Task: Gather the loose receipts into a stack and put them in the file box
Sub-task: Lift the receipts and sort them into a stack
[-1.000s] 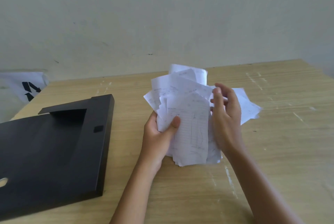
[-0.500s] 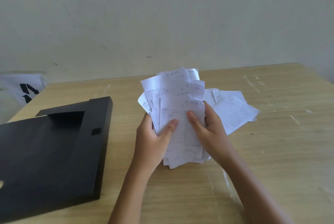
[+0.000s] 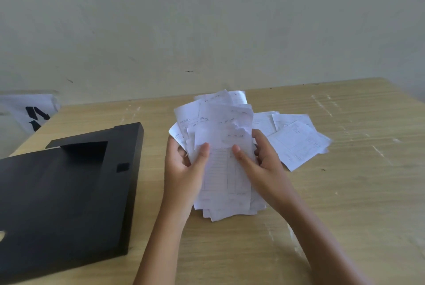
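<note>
Fingers of both hands are curled round an uneven stack of receipts [image 3: 224, 158], held tilted up above the wooden counter [image 3: 345, 204]. On the left hand [image 3: 184, 174] the thumb presses the front sheet and the other fingers wrap behind; the right hand [image 3: 262, 167] grips the stack's right edge in the same way, thumb on the front. A few loose receipts [image 3: 296, 141] lie flat on the counter just right of the stack and a little farther back. Well to the left, a black file box [image 3: 69, 183] lies on the counter, seemingly closed, though its near end runs out of view. At far left, past the counter's edge, a white sheet with black marks [image 3: 32, 112] shows.
</note>
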`<state>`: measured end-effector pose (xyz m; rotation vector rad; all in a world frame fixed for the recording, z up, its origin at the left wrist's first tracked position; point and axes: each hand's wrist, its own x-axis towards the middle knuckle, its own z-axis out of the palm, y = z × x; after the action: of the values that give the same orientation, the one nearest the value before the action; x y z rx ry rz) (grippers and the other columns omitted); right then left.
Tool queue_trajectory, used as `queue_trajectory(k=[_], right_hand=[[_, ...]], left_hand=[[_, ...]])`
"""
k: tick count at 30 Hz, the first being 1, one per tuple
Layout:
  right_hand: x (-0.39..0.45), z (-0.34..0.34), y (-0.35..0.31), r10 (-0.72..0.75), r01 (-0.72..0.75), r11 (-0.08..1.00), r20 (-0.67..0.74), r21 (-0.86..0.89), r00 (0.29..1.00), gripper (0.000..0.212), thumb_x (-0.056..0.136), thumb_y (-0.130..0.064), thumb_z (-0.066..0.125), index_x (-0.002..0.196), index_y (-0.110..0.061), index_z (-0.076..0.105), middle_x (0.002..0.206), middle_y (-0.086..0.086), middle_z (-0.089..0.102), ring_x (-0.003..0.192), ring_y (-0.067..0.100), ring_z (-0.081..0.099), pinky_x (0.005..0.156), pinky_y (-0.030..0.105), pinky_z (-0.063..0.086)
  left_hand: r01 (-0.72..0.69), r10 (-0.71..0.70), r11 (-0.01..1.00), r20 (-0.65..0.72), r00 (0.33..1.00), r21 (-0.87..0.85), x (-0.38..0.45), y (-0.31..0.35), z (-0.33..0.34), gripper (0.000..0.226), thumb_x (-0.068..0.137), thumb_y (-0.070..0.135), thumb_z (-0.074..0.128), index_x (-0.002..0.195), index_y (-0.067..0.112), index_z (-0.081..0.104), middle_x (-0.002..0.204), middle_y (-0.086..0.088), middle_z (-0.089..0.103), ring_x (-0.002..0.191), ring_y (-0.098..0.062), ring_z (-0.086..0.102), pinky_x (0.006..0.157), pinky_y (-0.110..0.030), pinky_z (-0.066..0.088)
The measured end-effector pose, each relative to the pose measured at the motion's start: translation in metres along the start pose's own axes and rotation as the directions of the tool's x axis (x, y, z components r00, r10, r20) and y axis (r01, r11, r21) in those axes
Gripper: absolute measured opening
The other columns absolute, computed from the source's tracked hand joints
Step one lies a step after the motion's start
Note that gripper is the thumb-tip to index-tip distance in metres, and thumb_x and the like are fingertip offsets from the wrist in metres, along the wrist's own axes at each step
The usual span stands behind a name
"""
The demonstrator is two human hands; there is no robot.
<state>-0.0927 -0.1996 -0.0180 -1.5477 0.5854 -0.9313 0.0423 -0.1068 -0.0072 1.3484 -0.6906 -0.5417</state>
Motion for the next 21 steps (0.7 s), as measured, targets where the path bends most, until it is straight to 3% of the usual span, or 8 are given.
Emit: queue_trajectory(k=[4, 6, 9, 12, 15, 19, 21], right_hand=[[0.0, 0.001, -0.003, 0.031, -0.031, 0.999, -0.01, 0.027, 0.999, 0.036, 0.093, -0.023, 0.071, 0.125, -0.032, 0.057, 0.11, -0.016, 0.073, 0.102, 0.005, 0.072, 0.085, 0.033, 0.062], [0.001, 0.001, -0.003, 0.017, -0.016, 0.999, -0.03, 0.042, 0.999, 0.036, 0.094, -0.019, 0.07, 0.127, -0.028, 0.057, 0.112, -0.011, 0.074, 0.102, 0.009, 0.073, 0.086, 0.038, 0.062], [0.001, 0.003, -0.005, -0.028, 0.029, 0.999, -0.027, 0.044, 0.999, 0.037, 0.095, -0.018, 0.069, 0.128, -0.027, 0.057, 0.115, -0.006, 0.074, 0.105, 0.011, 0.073, 0.088, 0.04, 0.062], [-0.003, 0.01, -0.011, -0.145, 0.143, 0.989, -0.073, -0.025, 0.987, 0.04, 0.092, -0.013, 0.071, 0.118, -0.038, 0.055, 0.105, -0.027, 0.072, 0.1, -0.005, 0.07, 0.082, 0.02, 0.058], [-0.007, 0.014, -0.015, -0.303, 0.278, 0.95, -0.204, -0.142, 0.931, 0.044, 0.089, -0.007, 0.073, 0.106, -0.042, 0.055, 0.096, -0.045, 0.065, 0.092, -0.018, 0.065, 0.073, 0.003, 0.048], [-0.009, 0.012, -0.018, -0.338, 0.315, 0.94, -0.257, -0.127, 0.905, 0.049, 0.088, -0.006, 0.075, 0.103, -0.047, 0.053, 0.092, -0.037, 0.069, 0.084, -0.01, 0.068, 0.069, 0.01, 0.052], [-0.008, 0.009, -0.015, -0.315, 0.3, 0.949, -0.259, -0.098, 0.913, 0.049, 0.088, -0.002, 0.073, 0.095, -0.046, 0.052, 0.084, -0.025, 0.071, 0.073, -0.001, 0.069, 0.062, 0.019, 0.055]], left_hand=[[-0.03, -0.002, 0.983, 0.171, 0.985, 0.183, 0.0, 0.004, 0.0, 0.028, 0.104, 0.026, 0.06, 0.125, 0.041, 0.052, 0.113, 0.013, 0.074, 0.105, -0.009, 0.073, 0.079, -0.027, 0.061], [-0.024, -0.004, 0.992, 0.212, 0.977, 0.126, 0.001, 0.013, 0.0, 0.028, 0.104, 0.031, 0.058, 0.13, 0.039, 0.053, 0.115, 0.014, 0.074, 0.108, -0.006, 0.072, 0.086, -0.03, 0.061], [-0.008, 0.003, 0.999, 0.141, 0.99, 0.033, 0.007, 0.029, 0.004, 0.025, 0.107, 0.037, 0.052, 0.131, 0.034, 0.058, 0.117, 0.009, 0.076, 0.109, -0.009, 0.073, 0.096, -0.039, 0.059], [-0.173, 0.167, 0.983, 0.093, 0.982, 0.063, 0.001, 0.039, 0.016, 0.029, 0.108, 0.031, 0.05, 0.136, 0.026, 0.054, 0.122, 0.011, 0.072, 0.116, -0.006, 0.069, 0.101, -0.033, 0.056], [-0.397, 0.391, 0.913, 0.079, 0.917, 0.095, -0.01, 0.038, 0.025, 0.039, 0.102, 0.017, 0.056, 0.138, 0.022, 0.044, 0.122, 0.021, 0.066, 0.118, -0.004, 0.065, 0.096, -0.02, 0.051], [-0.419, 0.415, 0.905, 0.065, 0.907, 0.072, -0.012, 0.029, 0.019, 0.072, 0.089, 0.011, 0.072, 0.148, 0.005, 0.03, 0.136, 0.003, 0.06, 0.128, -0.009, 0.061, 0.1, -0.022, 0.051], [-0.31, 0.305, 0.948, 0.08, 0.949, 0.065, -0.008, 0.021, 0.012, 0.065, 0.091, 0.009, 0.074, 0.143, 0.019, 0.038, 0.126, 0.003, 0.067, 0.122, -0.013, 0.066, 0.096, -0.029, 0.056]])
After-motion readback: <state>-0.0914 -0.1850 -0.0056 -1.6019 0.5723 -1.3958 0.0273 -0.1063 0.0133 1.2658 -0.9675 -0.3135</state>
